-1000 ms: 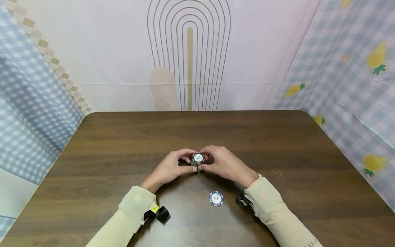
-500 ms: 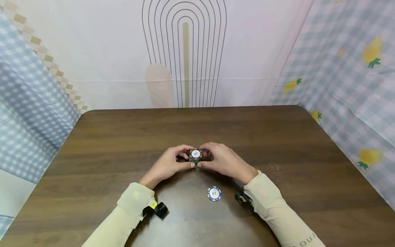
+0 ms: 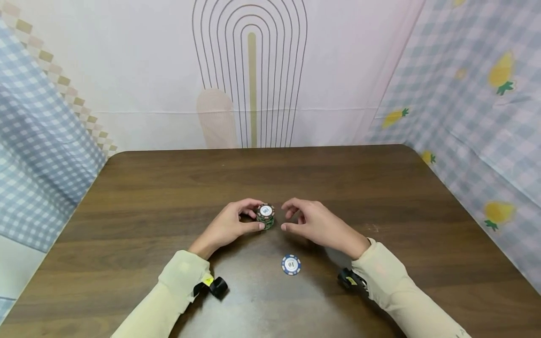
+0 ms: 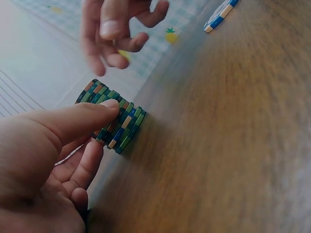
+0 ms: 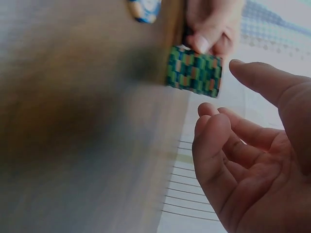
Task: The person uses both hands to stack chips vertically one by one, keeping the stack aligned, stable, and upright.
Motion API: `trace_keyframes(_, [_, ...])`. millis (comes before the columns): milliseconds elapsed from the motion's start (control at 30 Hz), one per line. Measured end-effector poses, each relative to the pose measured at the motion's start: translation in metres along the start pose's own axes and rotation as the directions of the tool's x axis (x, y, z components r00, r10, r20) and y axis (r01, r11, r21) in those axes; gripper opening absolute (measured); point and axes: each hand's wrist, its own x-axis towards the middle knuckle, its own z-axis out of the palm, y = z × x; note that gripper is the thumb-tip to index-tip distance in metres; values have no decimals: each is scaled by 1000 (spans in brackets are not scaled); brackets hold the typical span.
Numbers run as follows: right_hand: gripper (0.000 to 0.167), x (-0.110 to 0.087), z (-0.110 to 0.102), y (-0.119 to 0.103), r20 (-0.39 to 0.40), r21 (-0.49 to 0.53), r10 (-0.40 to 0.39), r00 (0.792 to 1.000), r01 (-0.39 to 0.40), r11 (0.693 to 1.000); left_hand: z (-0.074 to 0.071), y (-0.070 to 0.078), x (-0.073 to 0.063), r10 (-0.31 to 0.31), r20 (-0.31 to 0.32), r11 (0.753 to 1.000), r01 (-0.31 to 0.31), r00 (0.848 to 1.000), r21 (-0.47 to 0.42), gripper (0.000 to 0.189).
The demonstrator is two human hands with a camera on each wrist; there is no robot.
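Note:
A stack of poker chips (image 3: 266, 212), topped by a dark chip with a white centre, stands on the table. My left hand (image 3: 230, 224) holds it from the left side, thumb in front and fingers behind. From the left wrist view, the stack (image 4: 130, 130) shows green, blue and orange edges, part of it behind the thumb. My right hand (image 3: 319, 226) hovers just right of the stack, apart from it, fingers loosely bent around nothing. In the right wrist view a gap separates that hand (image 5: 257, 160) from the chips. Nearer to me lies a single blue-and-white chip (image 3: 291, 265) marked 10.
The brown wooden table (image 3: 169, 183) ends at a white patterned cloth (image 3: 148, 70) behind. Checked cloths hang at the left (image 3: 38, 155) and right (image 3: 477, 155) sides. Each wrist bears a small black camera, such as the left camera (image 3: 219, 287).
My right hand has let go of the stack and moved a little to the right. The left hand still holds the chips, and the blue chip lies where it was.

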Motion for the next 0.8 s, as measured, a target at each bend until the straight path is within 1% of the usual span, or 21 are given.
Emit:
trace_keyframes(200, [43,-14,3,3,9,-57,-30,999,31,998,-1,1,0,-36,-4,999,36,999,-5,49])
trace_keyframes(333, [46,-26,6,4,7,-52,-27,1000,27,998,-1,2,-1,-24,-3,1000,24,1000,0,48])
trace_keyframes(533, [44,-43,15,4,38,-64,-52,998,54,996,0,2,-2,-26,-10,1000,27,1000,8,47])
trace_keyframes(633, [42,-52,20,3,52,-48,-56,997,58,997,0,2,-1,-28,-7,1000,28,1000,9,48])
trace_keyframes(800, [46,-62,27,-1,74,-54,-58,996,62,997,1,4,-2,-24,-11,1000,24,1000,20,47])
